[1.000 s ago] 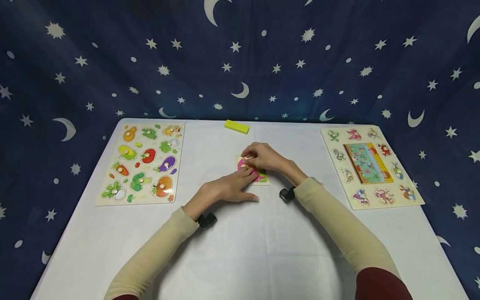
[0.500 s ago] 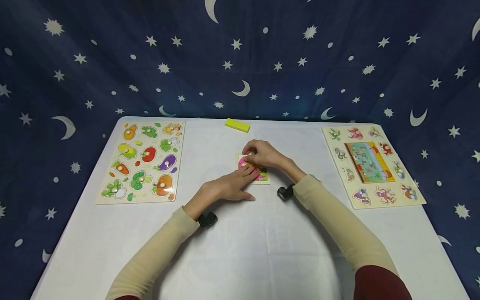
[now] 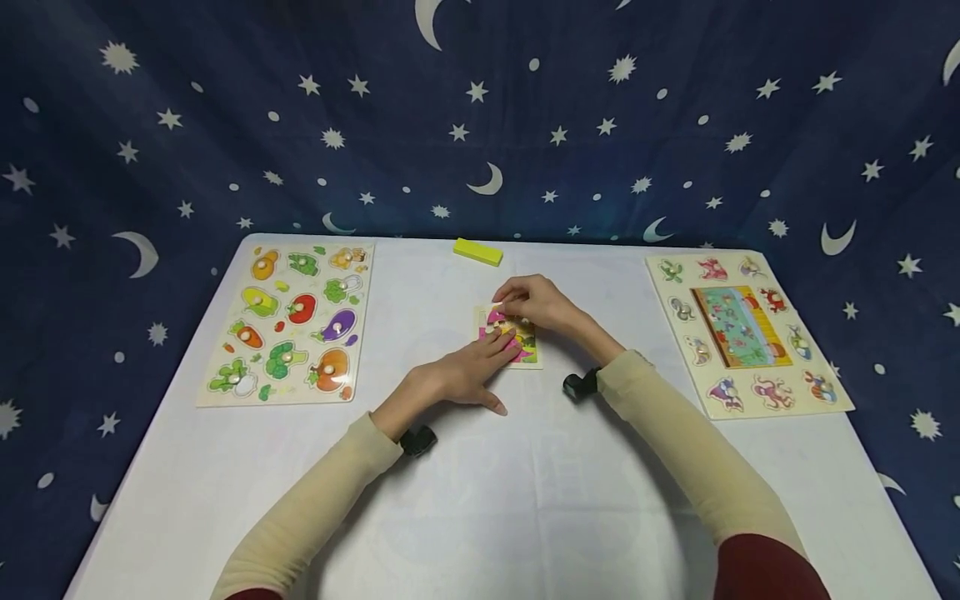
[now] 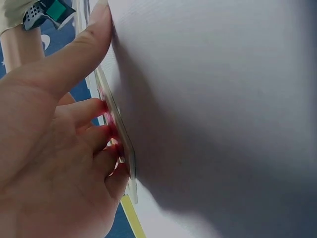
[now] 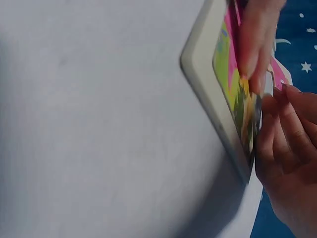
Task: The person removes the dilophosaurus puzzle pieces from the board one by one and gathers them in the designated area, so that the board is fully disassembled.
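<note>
A small jigsaw board (image 3: 531, 366) with a pink, green and yellow picture and a pale wooden rim lies mid-table. My left hand (image 3: 465, 371) rests its fingertips on the picture, fingers fairly straight and thumb apart on the cloth side. At the board's far edge my right hand (image 3: 542, 302) pinches a pink puzzle piece (image 5: 280, 75) between thumb and fingers. In the right wrist view that piece stands tilted up from the board. Both hands cover much of the picture. The left wrist view shows the board only edge-on, under the left fingertips (image 4: 101, 106).
To the left lies a vegetable peg puzzle (image 3: 279, 398), and to the right a sea-animal puzzle (image 3: 678, 321) with a picture in its middle. A yellow block (image 3: 477, 252) sits near the back edge of the white table (image 3: 480, 508). A starry blue curtain (image 3: 375, 167) hangs behind.
My right hand has shifted slightly up and right, lifting the pink puzzle piece's edge, so more of the picture shows. My left fingers stay on the board.
</note>
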`<state>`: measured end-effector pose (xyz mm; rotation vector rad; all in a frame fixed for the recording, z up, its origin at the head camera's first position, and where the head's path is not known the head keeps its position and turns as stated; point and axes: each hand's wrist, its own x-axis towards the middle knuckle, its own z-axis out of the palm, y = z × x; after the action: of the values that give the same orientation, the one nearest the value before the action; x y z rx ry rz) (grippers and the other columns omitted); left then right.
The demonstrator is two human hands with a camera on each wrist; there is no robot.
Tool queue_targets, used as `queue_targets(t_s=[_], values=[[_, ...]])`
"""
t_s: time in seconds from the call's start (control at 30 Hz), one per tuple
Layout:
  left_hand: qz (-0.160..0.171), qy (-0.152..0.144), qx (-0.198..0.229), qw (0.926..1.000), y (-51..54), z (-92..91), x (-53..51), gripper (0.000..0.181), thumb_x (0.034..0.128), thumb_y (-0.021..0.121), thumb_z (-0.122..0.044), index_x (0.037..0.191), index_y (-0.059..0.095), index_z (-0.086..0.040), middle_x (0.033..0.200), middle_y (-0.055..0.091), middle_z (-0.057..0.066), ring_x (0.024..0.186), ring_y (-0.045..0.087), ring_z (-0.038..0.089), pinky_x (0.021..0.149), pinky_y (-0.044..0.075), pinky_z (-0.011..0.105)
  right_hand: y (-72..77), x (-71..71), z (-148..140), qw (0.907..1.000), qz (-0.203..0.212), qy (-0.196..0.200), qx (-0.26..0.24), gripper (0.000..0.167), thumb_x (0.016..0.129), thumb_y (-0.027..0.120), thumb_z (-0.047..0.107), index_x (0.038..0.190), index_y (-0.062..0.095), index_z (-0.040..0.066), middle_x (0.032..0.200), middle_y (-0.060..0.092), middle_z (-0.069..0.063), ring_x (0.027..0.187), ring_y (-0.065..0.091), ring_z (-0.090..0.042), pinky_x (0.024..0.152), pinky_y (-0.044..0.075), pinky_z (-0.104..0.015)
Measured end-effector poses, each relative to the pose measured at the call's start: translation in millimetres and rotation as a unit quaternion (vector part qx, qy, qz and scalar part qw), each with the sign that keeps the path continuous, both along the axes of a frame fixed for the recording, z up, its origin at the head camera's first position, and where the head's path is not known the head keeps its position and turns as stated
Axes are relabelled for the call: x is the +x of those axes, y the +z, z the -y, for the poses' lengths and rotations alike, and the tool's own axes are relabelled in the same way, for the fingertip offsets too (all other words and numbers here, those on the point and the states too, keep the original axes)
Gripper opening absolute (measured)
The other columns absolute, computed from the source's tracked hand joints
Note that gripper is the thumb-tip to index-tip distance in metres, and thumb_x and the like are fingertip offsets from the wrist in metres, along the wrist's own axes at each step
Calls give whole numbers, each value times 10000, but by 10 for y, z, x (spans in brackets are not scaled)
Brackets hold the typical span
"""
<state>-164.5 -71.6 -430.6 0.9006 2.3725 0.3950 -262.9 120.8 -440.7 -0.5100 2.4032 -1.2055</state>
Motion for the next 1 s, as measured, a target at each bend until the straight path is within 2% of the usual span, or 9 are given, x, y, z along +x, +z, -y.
queue_targets(t_s=[0.2,0.43,0.73,1.0], values=[[54,65,-17,10000,4,-16,4,1023,911,761,-455,1664,152,-126,1746,12,81,1614,-48,249,1310,84,414,52,41,-184,9991,91,-386,-120,185,988,688,155,1134,732,51,998,775,-124,823,699,-210,737,559,-312],[-24,48,-8,10000,-24,-29,-2,1040,898,768,-465,1664,150,-128,1748,0,68,1615,-46,254,1310,94,418,106,80,-457,9961,129,-873,43,209,990,698,180,1161,734,64,1026,771,-145,826,691,-254,719,547,-344],[1,167,142,9998,-22,-18,21,1041,890,785,-440,1665,158,-141,1748,-15,44,1614,-59,239,1310,91,413,89,80,-762,9951,39,-965,195,231,977,720,179,1155,737,32,984,777,-136,781,689,-184,707,551,-304],[168,283,436,9985,-23,-15,24,1053,876,819,-369,1661,164,-119,1747,-6,66,1614,-59,247,1312,72,421,29,44,-964,9945,204,-1010,178,206,980,684,93,1143,734,-23,941,773,-145,744,689,-162,666,564,-263]])
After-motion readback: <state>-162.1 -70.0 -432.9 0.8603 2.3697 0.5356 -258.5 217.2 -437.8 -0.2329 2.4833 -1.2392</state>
